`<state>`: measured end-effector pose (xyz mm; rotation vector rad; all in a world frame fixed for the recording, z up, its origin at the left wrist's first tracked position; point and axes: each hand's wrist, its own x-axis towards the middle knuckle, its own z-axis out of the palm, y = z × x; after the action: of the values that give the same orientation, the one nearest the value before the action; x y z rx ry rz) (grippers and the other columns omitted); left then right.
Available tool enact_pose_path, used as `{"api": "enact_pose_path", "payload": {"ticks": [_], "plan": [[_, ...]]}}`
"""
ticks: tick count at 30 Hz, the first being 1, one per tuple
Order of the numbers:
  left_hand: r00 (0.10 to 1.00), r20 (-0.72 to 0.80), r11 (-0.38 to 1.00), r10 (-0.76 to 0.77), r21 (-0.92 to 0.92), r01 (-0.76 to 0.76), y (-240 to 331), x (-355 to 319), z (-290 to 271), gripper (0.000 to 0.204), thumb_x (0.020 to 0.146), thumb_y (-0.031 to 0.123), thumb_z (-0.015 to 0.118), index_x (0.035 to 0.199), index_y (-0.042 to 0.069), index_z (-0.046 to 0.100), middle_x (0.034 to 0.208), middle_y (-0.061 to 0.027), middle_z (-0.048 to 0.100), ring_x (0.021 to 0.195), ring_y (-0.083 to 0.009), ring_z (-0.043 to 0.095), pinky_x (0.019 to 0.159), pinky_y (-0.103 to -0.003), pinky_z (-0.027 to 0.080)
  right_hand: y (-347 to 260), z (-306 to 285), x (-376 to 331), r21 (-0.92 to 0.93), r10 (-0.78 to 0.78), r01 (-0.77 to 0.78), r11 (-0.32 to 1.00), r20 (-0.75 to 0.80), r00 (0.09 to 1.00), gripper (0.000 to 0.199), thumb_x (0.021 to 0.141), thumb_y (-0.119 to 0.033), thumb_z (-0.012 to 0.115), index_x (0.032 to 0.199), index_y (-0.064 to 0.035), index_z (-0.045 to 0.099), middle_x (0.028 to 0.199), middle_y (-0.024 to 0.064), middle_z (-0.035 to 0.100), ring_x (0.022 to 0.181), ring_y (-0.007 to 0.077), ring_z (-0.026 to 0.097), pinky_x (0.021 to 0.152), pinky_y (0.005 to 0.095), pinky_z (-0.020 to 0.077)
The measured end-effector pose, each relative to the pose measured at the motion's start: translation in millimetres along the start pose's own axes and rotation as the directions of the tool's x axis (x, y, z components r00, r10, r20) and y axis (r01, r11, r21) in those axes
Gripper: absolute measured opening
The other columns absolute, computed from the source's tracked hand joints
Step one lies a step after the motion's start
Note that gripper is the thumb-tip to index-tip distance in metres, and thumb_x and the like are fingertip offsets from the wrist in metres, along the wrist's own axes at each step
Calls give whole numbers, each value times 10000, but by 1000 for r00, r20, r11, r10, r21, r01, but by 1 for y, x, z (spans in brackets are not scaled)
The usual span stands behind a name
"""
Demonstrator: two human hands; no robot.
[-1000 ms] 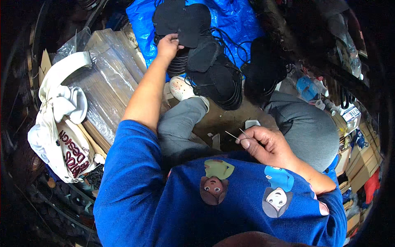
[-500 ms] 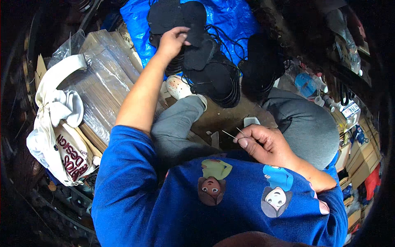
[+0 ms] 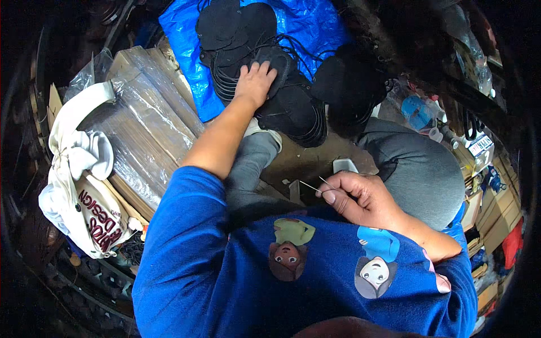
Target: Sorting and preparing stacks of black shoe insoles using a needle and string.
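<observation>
My left hand (image 3: 257,84) reaches forward and lies on a small stack of black rounded pieces (image 3: 276,61) that look like fabric or felt. Its fingers are stretched out over the top piece; whether they grip its edge cannot be seen. More flat black pieces (image 3: 231,25) with cords spread behind and to the right of that hand. My right hand (image 3: 360,197) stays near my lap, thumb and forefinger pinched on a thin metal piece with two prongs (image 3: 311,186). The prongs point left and spread apart; the rest is hidden in the fingers.
A blue plastic sheet (image 3: 189,62) lies under the black pieces. Another black stack (image 3: 349,90) sits by my right knee. Plastic-wrapped cardboard (image 3: 149,141) and a white cloth bag (image 3: 79,186) are at left. Small containers and a licence-plate-like sign (image 3: 480,145) lie at right.
My left hand has come down and nearer, from above the black pieces onto the stack, its fingers now flattened out. The right hand keeps its pinch almost unmoved.
</observation>
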<state>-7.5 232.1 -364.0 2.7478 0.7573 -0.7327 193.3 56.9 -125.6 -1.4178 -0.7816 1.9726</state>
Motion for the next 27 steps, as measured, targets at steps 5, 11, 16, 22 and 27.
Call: {"api": "enact_pose_path", "payload": {"ticks": [5,11,16,22,27], "plan": [[997,62,998,45,49,-48,-5,-3,5,451,802,103,484,1249,158,459,1318,-91,414,1180,-276,411,955,-460,313,3,0,-1,-22,-3,3,1000,-4,1000,108,860,-118,579,918,-26,579,755,91,613,678,142,604,614,261,457],[978,43,974,204,91,-208,-10,-6,7,428,804,142,498,1232,172,506,1318,-94,418,1234,-297,361,980,-471,289,6,2,2,-36,-54,54,998,-15,998,105,863,-117,573,916,-28,582,742,85,612,668,138,601,608,257,454],[995,53,818,81,-574,-36,-21,3,-4,308,827,136,534,1128,121,598,1143,-141,580,1033,-299,555,892,-403,420,4,1,1,2,5,-5,1000,-5,1000,108,865,-120,570,922,-28,583,742,77,609,675,128,593,620,252,453],[747,292,-88,-597,-950,300,-80,8,4,247,856,94,545,1085,3,562,889,-63,624,738,-148,595,666,-318,524,5,2,0,21,-7,7,1000,4,1000,114,868,-125,570,927,-29,585,750,74,613,696,126,597,638,252,455],[672,445,-311,-592,-895,319,-89,4,18,194,836,87,600,1012,21,554,849,-54,598,661,-144,579,617,-276,526,5,3,1,12,-26,26,1000,-8,1000,115,870,-123,569,935,-29,585,762,72,621,707,135,606,646,253,458]]}}
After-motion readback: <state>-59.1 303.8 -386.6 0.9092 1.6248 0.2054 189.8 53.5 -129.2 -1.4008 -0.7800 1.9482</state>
